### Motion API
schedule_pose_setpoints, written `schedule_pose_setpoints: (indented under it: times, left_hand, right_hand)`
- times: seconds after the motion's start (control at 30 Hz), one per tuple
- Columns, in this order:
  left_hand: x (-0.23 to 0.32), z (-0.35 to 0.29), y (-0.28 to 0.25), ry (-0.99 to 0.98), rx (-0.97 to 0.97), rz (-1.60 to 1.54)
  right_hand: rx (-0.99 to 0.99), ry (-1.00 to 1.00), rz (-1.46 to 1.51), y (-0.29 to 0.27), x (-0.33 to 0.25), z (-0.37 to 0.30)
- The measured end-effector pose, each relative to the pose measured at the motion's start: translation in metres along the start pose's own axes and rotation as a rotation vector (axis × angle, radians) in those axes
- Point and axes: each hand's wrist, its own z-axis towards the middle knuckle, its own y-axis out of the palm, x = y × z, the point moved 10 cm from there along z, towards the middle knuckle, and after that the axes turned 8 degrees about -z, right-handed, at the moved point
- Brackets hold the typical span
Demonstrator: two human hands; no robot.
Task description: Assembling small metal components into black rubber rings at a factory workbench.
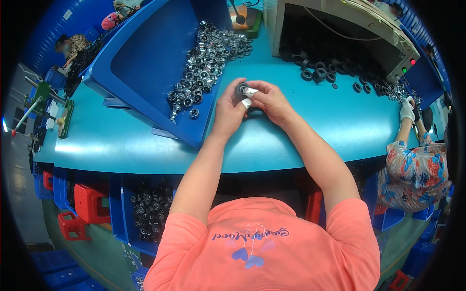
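Note:
Over the turquoise tabletop, my left hand (pixel 227 109) and my right hand (pixel 273 103) meet, closed around one small black-tyred wheel (pixel 241 89). The wheel stands between the fingers, partly covered by them. White wrapping covers both thumb tips, which press near the wheel. Left of my hands, a tilted blue bin (pixel 145 53) holds a heap of shiny chrome wheel hubs (pixel 201 63). One loose hub (pixel 194 113) sits near the bin's lower edge.
Black rubber tyres (pixel 318 72) spill from a pale metal housing (pixel 340 7) at the back right. A co-worker's gloved hand (pixel 407 110) is at the far right. Below the table stand a blue crate of dark wheels (pixel 151 208) and red stools (pixel 90 203). A green hand press (pixel 43 104) is far left.

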Motion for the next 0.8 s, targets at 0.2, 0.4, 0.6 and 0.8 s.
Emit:
schedule_pose_setpoints:
  times: [0.2, 0.4, 0.6, 0.8]
  left_hand:
    - [-0.003, 0.0, 0.006, 0.201, -0.037, 0.314]
    - [-0.004, 0.0, 0.003, 0.07, -0.045, 0.154]
    - [-0.004, -0.004, 0.006, -0.076, -0.061, -0.005]
    - [-0.001, -0.003, 0.008, -0.065, -0.044, 0.007]
  right_hand:
    - [0.099, -0.027, -0.186, -0.019, 0.007, 0.005]
    - [0.025, 0.019, -0.061, -0.011, 0.002, -0.003]
    - [-0.094, 0.069, 0.006, -0.005, 0.005, -0.002]
    - [-0.023, 0.097, 0.014, -0.016, 0.011, 0.005]
